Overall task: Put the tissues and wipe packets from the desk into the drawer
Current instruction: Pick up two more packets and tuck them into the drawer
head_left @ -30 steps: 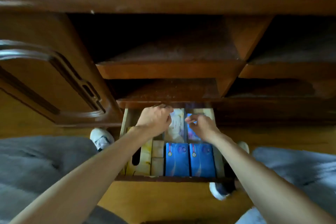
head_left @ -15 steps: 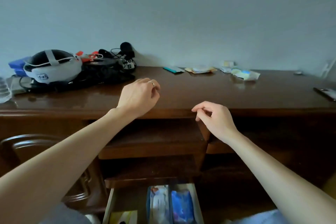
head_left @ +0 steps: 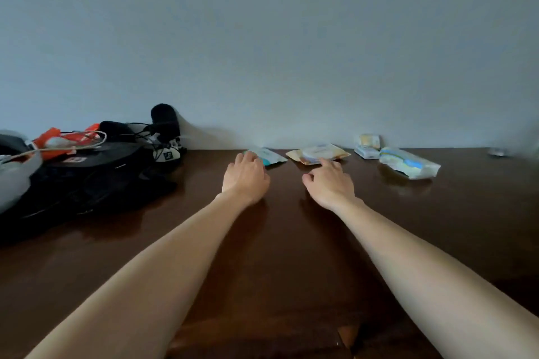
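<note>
Both my arms stretch across the dark wooden desk (head_left: 291,242) toward the wall. My left hand (head_left: 245,176) has its fingertips on a flat teal and white wipe packet (head_left: 269,156); it has no grip on the packet. My right hand (head_left: 329,181) is open, its index finger touching a yellow and white wipe packet (head_left: 319,151). Further right lie a white and blue tissue pack (head_left: 408,165), a small white packet (head_left: 366,151) and a small yellowish packet (head_left: 369,140) behind it. The drawer is out of view.
A pile of black gear (head_left: 96,175) fills the desk's left side: a bag, cables, an orange item (head_left: 51,137), a black microphone (head_left: 164,118) and a grey-white headset (head_left: 11,172). A small dark object (head_left: 497,151) sits at the far right by the wall.
The view rose from the open drawer to the desk top. Both hands left the drawer, came up over the desk edge and reached forward onto the packets by the wall.
</note>
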Motion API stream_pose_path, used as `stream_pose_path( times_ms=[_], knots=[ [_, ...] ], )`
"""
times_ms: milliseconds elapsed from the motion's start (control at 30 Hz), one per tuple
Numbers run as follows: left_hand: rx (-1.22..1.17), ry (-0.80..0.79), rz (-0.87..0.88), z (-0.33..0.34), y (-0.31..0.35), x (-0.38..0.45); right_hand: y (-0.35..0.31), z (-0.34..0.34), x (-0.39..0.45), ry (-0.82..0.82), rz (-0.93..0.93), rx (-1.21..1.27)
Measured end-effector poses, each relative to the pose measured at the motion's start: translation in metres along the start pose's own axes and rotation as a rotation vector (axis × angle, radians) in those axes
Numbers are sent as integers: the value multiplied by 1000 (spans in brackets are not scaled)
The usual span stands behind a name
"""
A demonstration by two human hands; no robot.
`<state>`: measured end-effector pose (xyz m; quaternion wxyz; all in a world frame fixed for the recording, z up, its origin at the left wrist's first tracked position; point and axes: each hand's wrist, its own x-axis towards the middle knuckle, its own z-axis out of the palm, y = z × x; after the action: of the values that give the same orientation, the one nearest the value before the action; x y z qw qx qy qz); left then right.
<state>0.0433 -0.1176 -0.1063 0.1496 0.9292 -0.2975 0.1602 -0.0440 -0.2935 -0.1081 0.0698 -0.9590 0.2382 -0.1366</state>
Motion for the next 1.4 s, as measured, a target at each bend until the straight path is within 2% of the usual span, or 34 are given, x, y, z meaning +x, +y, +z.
stream_pose_path(
  times_ms=[167, 400, 500, 567, 667, 833, 933, 1033, 1133, 1200, 1300, 1400],
  knots=[
    [-17, -244, 28, 56, 4, 76, 6, 29, 79, -71, 29, 21],
    [97, -190, 58, 73, 8, 81, 7, 47, 89, -109, 13, -129],
    [75, -188, 75, 60, 8, 53, 0, 37, 61, -77, -39, -66],
    [52, -125, 85, 47, 6, 26, -5, 30, 31, 74, -42, 75],
    [38, 27, 93, 24, 12, -28, -14, 13, -28, 339, 56, 372],
    [-116, 338, 115, -31, 25, -121, -24, -25, -120, 444, 12, 668],
    [-343, 574, 45, -70, 37, -172, -30, -51, -170, 520, -54, 879],
    [-621, 706, -85, -99, 48, -223, -34, -70, -221, 649, -99, 1066],
    [-929, 736, -250, -116, 45, -276, -34, -73, -271, 735, -87, 1258],
    [-1061, 745, -294, -112, 37, -315, -34, -59, -307, 743, -96, 1341],
    [-1114, 740, -340, -87, 18, -372, -32, -23, -360, 823, -215, 1208],
    [-1071, 653, -405, -44, -5, -413, -28, 26, -399, 846, -417, 1002]
  ],
)
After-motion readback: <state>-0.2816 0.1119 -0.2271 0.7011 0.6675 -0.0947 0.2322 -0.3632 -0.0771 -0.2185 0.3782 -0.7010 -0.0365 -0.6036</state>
